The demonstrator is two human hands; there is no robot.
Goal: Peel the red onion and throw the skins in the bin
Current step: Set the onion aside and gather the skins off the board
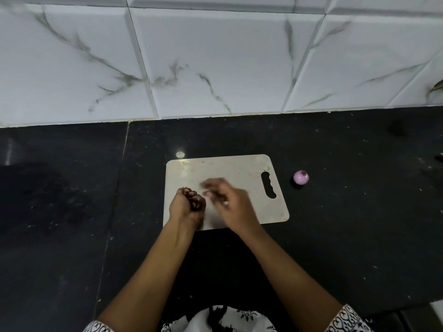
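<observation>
The left grip is curled into a fist around a bunch of dark red-brown onion skins, which poke out between the fingers above the near-left part of the board. The right grip hovers just to the right of it. It is blurred, with its fingers stretched loosely forward over the middle of the board.

White marble-veined wall tiles fill the far half of the view. Below them lies the black speckled table. A pale, stained cutting board sits on it in the centre, with its handle slot at the right end. The peeled red onion, pale purple and round, rests on the table just right of the board, apart from both hands. Black-and-white patterned sleeves show at the near edge.
</observation>
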